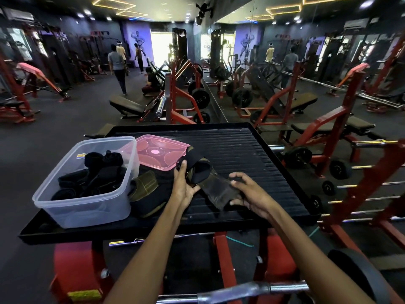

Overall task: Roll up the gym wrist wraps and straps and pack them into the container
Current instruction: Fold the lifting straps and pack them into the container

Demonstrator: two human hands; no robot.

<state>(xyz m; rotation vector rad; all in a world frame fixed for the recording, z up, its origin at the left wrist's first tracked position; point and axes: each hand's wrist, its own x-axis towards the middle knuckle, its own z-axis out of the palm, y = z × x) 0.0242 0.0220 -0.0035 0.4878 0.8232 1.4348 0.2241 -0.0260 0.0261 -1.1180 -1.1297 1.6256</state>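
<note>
Clear plastic container (87, 207) sits near-left on the black ribbed platform (252, 154), rectangular with rounded corners and translucent walls. Inside it are dark rolled wraps (94, 172), black fabric, several cylinders packed close; through the frosted wall the exact count is hard to make out. Just right of the container, touching its wall, lies a loose pile of straps (145, 194), olive webbing with a thin grid pattern over black padded fabric, partly hidden behind the left forearm. Behind that, a pink translucent lid (160, 151) lies flat, square with moulded curved ridges and a round centre spot; its left part is behind the container.

Left hand (184, 187) has its fingers partly curled and its thumb up against the black-and-olive strap (197, 166), gripping it at the bunched, folded end. The strap's flat worn tail (217, 189), dull greyish, runs right and nearer across the platform. Right hand (249, 194) pinches that tail, thumb on the near edge and fingers curled over the far edge; whether the tail is leather or webbing is unclear, probably blurred by motion. The platform is ridged, matte, with a raised rim.
</note>
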